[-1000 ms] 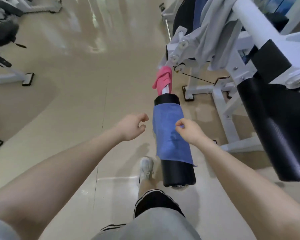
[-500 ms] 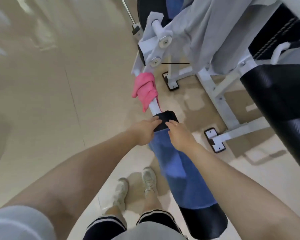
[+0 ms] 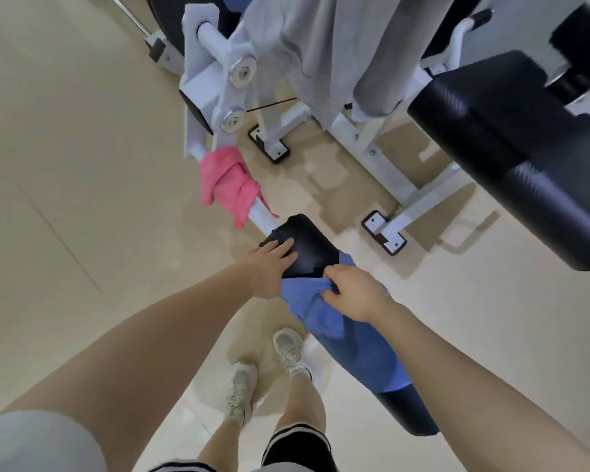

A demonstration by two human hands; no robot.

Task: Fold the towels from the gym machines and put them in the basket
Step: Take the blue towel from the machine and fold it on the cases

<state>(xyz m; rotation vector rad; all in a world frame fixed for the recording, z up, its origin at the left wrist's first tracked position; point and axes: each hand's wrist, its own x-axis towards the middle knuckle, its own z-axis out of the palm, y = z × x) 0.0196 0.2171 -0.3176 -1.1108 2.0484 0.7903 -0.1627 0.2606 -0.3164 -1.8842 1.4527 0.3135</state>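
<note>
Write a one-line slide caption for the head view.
Right hand bunches the blue towel on the black roller pad; left hand rests on it.

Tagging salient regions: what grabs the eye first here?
The blue towel, draped over the black roller pad at centre, bunches in the right hand grip while the left hand lies flat on the pad. Further up the bar hangs a pink towel.

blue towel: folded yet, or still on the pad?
Unfolded, on the roller pad. The blue towel drapes it, its top edge bunched in the right hand.
</note>
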